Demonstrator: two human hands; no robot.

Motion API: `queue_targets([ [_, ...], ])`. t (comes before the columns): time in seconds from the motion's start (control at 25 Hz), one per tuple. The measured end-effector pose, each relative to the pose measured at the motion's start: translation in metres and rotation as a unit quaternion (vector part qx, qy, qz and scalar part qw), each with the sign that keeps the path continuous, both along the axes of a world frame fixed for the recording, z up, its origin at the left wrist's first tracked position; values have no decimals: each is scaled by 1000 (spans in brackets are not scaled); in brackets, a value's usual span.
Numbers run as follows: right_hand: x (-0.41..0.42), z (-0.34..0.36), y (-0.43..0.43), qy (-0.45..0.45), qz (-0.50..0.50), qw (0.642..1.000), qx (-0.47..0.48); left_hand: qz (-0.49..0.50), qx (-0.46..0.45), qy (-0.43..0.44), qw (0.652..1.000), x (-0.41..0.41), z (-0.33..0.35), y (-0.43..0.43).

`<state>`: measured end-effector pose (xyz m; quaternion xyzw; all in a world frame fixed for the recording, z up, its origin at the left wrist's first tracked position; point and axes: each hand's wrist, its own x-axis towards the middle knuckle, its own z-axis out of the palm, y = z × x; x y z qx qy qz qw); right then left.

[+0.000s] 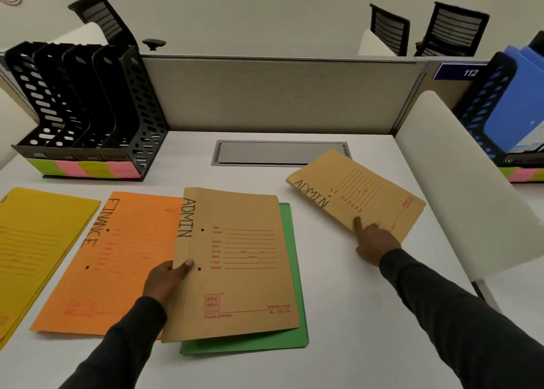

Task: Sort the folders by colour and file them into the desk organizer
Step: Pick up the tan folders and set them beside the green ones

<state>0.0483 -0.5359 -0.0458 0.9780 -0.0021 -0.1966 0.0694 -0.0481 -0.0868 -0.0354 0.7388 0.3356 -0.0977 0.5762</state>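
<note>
On the bench, right of the black desk organizer, the left hand grips one ADMIN folder lying over a green folder. Farther right, the right hand pinches a second ADMIN folder. Lifting may drag the green one along.

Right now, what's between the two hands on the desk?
Head view: the near brown ADMIN folder that the left hand grips, the green folder edge showing beneath it, then bare desk up to the right hand holding the other ADMIN folder.
</note>
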Motion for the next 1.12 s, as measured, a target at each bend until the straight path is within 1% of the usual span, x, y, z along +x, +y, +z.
queue_targets([
  [0.16, -11, 26, 20, -99, 41, 994, -21, -8, -38, -6, 999, 3, -5, -15],
  [0.24, -23, 51, 46, -138, 63, 988, 2, -18, -55, -10, 998, 7, -6, -27],
  [0.32, -44, 74, 87, -157, 81, 982, 59, -36, -72, -8, 997, 10, -9, -43],
  [0.36, -58, 83, 109, -158, 89, 979, 93, -37, -92, -8, 995, 10, -8, -52],
  [0.44, -89, 87, 154, -155, 112, 971, 146, -24, -169, -16, 985, 9, -7, -70],
  [0.52, -116, 78, 195, -132, 125, 966, 182, -31, -251, -19, 967, 9, -2, -88],
  [0.56, -128, 71, 211, -117, 128, 966, 192, -39, -276, -23, 960, 9, 0, -95],
  [0.6, -138, 66, 222, -101, 133, 966, 195, -44, -287, -29, 957, 10, 3, -101],
  [0.68, -144, 62, 226, -84, 131, 967, 204, -41, -258, -39, 964, 14, 8, -108],
  [0.72, -141, 62, 219, -80, 107, 964, 231, -41, -247, -41, 967, 15, 11, -108],
  [0.76, -134, 64, 208, -79, 63, 957, 272, -45, -248, -45, 967, 16, 14, -106],
  [0.84, -108, 63, 172, -107, -43, 928, 354, -63, -259, -64, 962, 19, 21, -98],
  [0.92, -75, 66, 130, -178, -117, 887, 409, -83, -256, -99, 958, 21, 32, -89],
  [0.96, -60, 70, 110, -201, -148, 867, 432, -93, -249, -126, 956, 22, 40, -87],
  [1.0, -48, 78, 94, -201, -188, 842, 463, -105, -238, -155, 953, 22, 52, -87],
  [1.04, -40, 89, 80, -187, -222, 808, 513, -116, -225, -186, 949, 24, 63, -86],
  [1.08, -35, 99, 70, -171, -237, 762, 578, -127, -215, -218, 943, 26, 73, -86],
  [1.12, -33, 109, 62, -162, -231, 710, 645, -139, -209, -251, 935, 29, 83, -85],
])
